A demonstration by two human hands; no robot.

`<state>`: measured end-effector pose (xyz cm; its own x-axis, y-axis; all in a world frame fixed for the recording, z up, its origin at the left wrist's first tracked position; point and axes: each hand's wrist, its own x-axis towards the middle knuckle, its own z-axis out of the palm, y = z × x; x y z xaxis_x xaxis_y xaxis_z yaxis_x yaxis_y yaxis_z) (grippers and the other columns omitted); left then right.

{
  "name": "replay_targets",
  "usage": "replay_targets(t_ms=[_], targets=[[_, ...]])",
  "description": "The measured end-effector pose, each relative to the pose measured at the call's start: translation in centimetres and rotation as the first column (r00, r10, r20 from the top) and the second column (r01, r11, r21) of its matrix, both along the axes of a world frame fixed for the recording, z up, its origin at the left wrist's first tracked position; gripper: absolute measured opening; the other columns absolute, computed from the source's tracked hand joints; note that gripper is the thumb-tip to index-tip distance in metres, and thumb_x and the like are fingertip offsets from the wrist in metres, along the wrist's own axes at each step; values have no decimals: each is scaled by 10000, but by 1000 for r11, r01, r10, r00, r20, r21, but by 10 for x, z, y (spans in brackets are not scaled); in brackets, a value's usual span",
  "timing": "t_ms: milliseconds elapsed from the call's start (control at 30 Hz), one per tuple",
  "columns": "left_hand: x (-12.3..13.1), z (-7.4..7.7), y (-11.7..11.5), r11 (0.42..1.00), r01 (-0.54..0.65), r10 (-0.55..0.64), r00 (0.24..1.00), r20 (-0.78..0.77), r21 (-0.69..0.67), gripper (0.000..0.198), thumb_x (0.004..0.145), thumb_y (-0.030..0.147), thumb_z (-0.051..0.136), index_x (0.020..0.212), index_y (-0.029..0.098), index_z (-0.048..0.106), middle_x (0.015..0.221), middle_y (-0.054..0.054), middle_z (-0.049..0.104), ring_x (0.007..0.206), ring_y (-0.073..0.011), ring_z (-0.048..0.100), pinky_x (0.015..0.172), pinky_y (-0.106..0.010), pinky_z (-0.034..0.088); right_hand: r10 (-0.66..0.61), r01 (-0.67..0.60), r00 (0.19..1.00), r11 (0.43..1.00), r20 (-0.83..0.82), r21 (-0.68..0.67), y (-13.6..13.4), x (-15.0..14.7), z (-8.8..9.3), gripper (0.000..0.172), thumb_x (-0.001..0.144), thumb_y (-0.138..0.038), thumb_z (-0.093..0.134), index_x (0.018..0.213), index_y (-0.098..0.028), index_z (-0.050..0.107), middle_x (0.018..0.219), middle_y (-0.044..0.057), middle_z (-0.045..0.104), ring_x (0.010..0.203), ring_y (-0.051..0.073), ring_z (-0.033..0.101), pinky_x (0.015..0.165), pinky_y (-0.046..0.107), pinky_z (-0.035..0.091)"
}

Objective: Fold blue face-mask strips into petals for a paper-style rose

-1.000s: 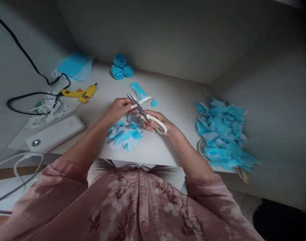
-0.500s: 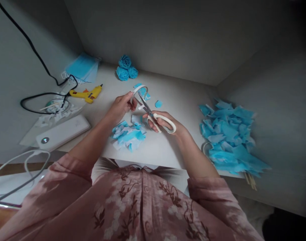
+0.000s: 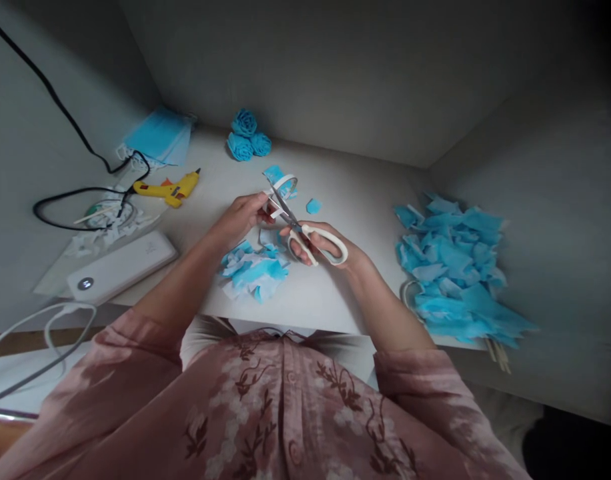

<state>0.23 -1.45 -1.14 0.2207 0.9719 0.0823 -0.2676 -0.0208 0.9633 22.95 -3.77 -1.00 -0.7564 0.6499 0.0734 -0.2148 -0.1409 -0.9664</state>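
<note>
My right hand (image 3: 346,248) grips a pair of scissors (image 3: 298,229), its fingers through the white handle loops. Their metal blades point up and left, slightly apart, across a curled white strip (image 3: 288,178). That strip is pinched by my left hand (image 3: 241,215), close to the blade tips. Just behind the blades lie blue pieces (image 3: 273,173) on the white table (image 3: 330,300). One small blue piece (image 3: 313,206) rests to their right. Nearer me, below my hands, is a loose heap of blue and white scraps (image 3: 259,272).
Three blue rosettes (image 3: 243,147) stand near the back wall. Stacked blue face masks (image 3: 158,135), a yellow glue gun (image 3: 178,190), a black cord (image 3: 60,100) and a white power bank (image 3: 125,267) occupy the left. A big blue ruffled pile (image 3: 450,260) covers the right end.
My left fingers and the scissors' blades have come closer together around the white strip, and the blades look less spread. The whole view has shifted slightly.
</note>
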Motion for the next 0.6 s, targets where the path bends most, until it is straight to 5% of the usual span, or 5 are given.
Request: replay_targets(t_ms=[600], targets=[[0,-1,-6,994,108,-108,993,-35,-26,462,744,581,832,770,128,745,805,-69,701,816,-197,649,831,-345,523,42,-56,995,986,-93,-157,2,-6,-8,598,909,-694,673,1129,-139,644,724,-51,592,520,49,499,440,210,371]])
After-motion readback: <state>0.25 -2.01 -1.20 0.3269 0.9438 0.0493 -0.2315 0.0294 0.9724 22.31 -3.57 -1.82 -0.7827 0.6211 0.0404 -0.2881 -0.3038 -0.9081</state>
